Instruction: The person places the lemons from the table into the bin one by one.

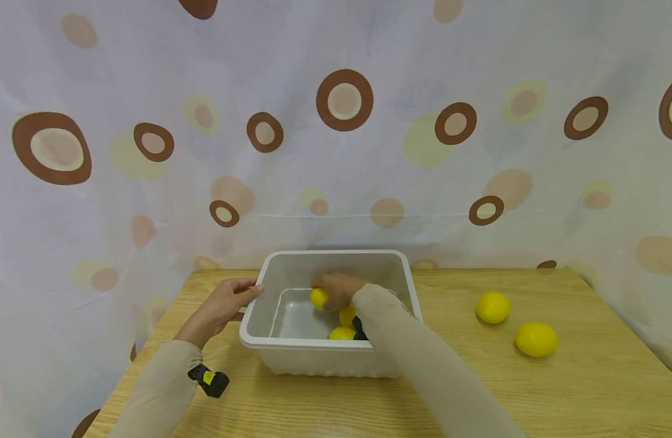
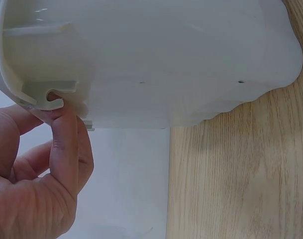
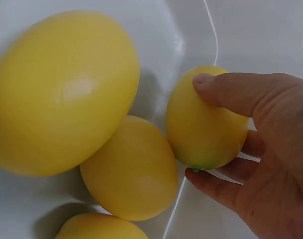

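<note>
A light grey plastic bin (image 1: 325,353) stands on the wooden table. At its left side my left hand (image 1: 223,304) pinches the rim, thumb on top and fingertips tucked beneath, as the left wrist view shows from below. Inside the bin, my right hand (image 1: 338,288) holds a yellow lemon (image 3: 203,129) between thumb and fingers; its greenish tip points down in the right wrist view. Beside it lie several other lemons, among them a large-looking one (image 3: 66,94), a middle one (image 3: 131,169) and one cut off by the frame's lower edge (image 3: 99,230).
Two more lemons, one farther back (image 1: 492,307) and one nearer (image 1: 535,339), lie on the table (image 1: 467,389) to the right of the bin. A pale curtain (image 1: 314,170) with brown and beige circles hangs just behind the table.
</note>
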A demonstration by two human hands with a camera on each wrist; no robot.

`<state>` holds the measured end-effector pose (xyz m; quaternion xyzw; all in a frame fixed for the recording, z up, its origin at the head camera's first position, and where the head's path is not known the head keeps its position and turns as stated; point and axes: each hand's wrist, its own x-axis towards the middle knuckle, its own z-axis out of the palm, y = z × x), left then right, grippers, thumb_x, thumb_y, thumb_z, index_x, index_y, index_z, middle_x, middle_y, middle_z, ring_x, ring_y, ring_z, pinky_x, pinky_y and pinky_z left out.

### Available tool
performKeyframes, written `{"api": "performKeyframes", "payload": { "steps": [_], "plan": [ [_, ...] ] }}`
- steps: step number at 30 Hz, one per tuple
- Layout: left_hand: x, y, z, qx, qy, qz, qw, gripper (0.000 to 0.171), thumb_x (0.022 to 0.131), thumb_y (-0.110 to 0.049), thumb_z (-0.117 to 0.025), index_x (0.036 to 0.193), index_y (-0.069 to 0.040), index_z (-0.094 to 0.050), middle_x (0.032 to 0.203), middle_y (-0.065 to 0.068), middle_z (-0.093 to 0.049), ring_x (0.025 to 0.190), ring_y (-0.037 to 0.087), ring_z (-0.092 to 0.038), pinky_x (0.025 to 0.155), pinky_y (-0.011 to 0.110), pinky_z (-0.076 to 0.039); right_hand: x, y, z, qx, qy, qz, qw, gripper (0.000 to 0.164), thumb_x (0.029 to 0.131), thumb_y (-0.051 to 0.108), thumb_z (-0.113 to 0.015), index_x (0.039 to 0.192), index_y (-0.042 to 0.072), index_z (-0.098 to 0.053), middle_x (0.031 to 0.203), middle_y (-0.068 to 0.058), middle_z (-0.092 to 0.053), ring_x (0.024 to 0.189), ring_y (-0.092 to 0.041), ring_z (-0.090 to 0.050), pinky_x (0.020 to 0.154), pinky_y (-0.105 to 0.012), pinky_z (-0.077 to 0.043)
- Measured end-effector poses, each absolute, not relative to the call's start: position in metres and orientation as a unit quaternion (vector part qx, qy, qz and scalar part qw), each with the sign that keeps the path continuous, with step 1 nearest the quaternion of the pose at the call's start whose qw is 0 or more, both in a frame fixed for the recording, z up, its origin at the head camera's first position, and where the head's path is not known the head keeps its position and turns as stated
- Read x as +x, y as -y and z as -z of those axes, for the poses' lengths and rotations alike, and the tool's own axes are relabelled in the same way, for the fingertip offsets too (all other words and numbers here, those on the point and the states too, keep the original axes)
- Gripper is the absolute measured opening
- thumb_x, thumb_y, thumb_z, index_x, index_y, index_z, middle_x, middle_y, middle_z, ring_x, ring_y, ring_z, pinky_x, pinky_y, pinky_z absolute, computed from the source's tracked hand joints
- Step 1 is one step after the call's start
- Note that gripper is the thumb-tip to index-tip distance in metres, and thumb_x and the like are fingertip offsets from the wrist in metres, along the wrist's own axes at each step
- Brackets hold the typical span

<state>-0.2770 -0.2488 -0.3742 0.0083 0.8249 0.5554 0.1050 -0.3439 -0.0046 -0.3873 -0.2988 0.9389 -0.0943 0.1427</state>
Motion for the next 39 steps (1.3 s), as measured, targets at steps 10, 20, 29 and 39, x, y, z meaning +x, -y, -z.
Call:
{"api": "performKeyframes", "payload": {
  "steps": [10, 20, 29, 39],
  "plan": [
    [-0.276, 0.249, 0.374, 0.012, -0.822, -0.56, 0.103, 0.051, 0.099, -0.027, -0.055, 0.139, 0.004, -0.045, 0.126, 0.021, -0.057, 0.101, 0.02, -0.062, 0.081, 0.04, -0.056, -0.341, 0.003, 0.385, -0.277, -0.94, 0.118, 0.164, 0.048, 0.086, 0.012, -0.071, 0.132, 0.013, -0.057, 0.128, -0.005, -0.058, 0.11, -0.022, -0.051, 0.106, -0.037, -0.038],
    [-0.275, 0.248, 0.374, 0.01, -0.825, -0.556, 0.101, 0.051, 0.099, -0.027, -0.054, 0.138, 0.004, -0.046, 0.126, 0.021, -0.057, 0.101, 0.02, -0.062, 0.081, 0.039, -0.056, -0.337, 0.002, 0.384, -0.244, -0.942, 0.144, 0.182, 0.048, 0.086, 0.012, -0.071, 0.132, 0.016, -0.057, 0.13, -0.005, -0.057, 0.11, -0.021, -0.05, 0.107, -0.039, -0.037],
    [-0.275, 0.248, 0.375, 0.013, -0.822, -0.561, 0.1, 0.05, 0.099, -0.027, -0.055, 0.137, 0.004, -0.047, 0.125, 0.021, -0.058, 0.1, 0.02, -0.062, 0.081, 0.04, -0.056, -0.337, 0.001, 0.384, -0.277, -0.936, 0.136, 0.167, 0.045, 0.086, 0.013, -0.072, 0.129, 0.011, -0.059, 0.13, -0.007, -0.058, 0.116, -0.024, -0.051, 0.107, -0.038, -0.036],
    [-0.273, 0.247, 0.372, 0.014, -0.824, -0.558, 0.099, 0.05, 0.1, -0.026, -0.053, 0.138, 0.004, -0.046, 0.126, 0.022, -0.057, 0.103, 0.023, -0.061, 0.082, 0.041, -0.056, -0.334, 0.004, 0.375, -0.329, -0.92, 0.148, 0.154, 0.047, 0.09, 0.011, -0.067, 0.135, 0.008, -0.053, 0.134, -0.011, -0.054, 0.123, -0.028, -0.048, 0.109, -0.041, -0.034]
  ]
}}
